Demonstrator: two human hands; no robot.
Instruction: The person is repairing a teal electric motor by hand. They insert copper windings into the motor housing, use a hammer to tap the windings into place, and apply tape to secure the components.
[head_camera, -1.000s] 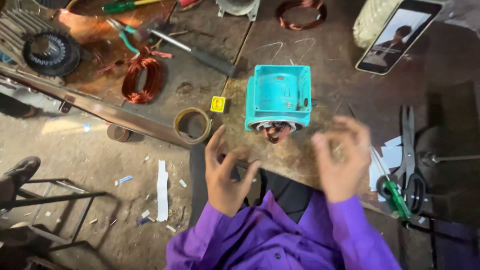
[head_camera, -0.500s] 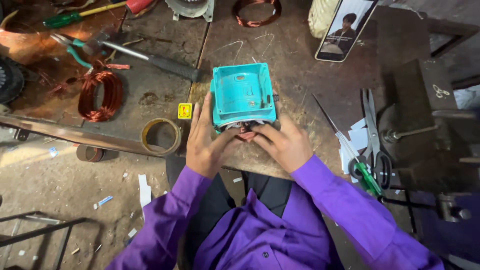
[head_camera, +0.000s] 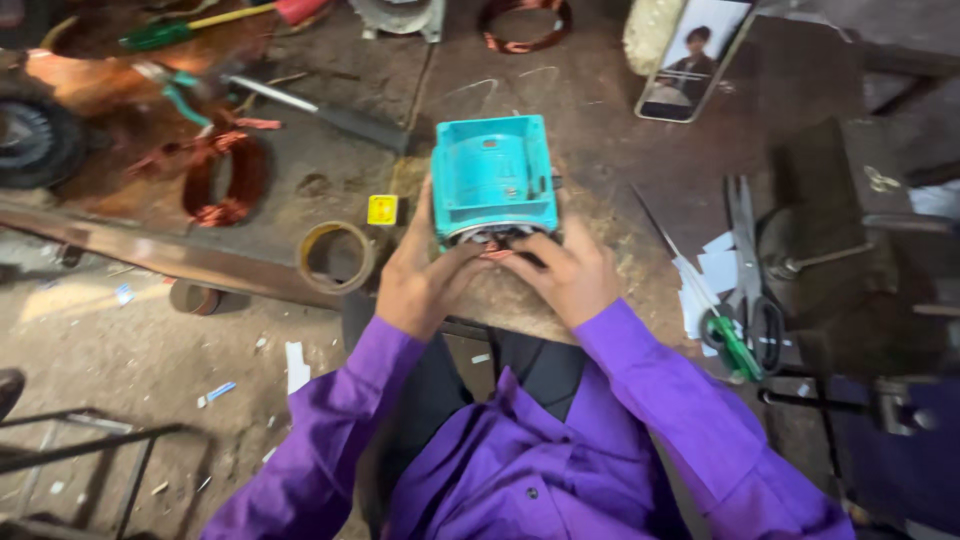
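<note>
Grimy and scarred, the dark workbench (head_camera: 610, 160) carries one turquoise motor housing (head_camera: 493, 178), two copper wire coils, one roll of tape, one pair of scissors, one phone and two screwdrivers. That housing is a boxy, ribbed casting, scuffed and dirty, with its open end turned toward the person, where dark windings show. It lies just past both hands, touching them. The left hand (head_camera: 423, 278) presses against its left side and lower edge, fingers curled toward the opening. The right hand (head_camera: 563, 273) meets the opening from the right, fingers bent onto the windings; neither hand lifts it, and whether they pinch a wire cannot be told.

Left of the left hand, close by, sit a small yellow tag (head_camera: 382, 209) and the tape roll (head_camera: 335, 256). Further left lies a reddish copper coil (head_camera: 222, 180), and the second coil (head_camera: 523, 22) rests far beyond the housing. Right of the right hand lie the scissors (head_camera: 748, 270) beside a green-handled screwdriver (head_camera: 735, 345). Beyond them the phone (head_camera: 693, 55) lies propped.
</note>
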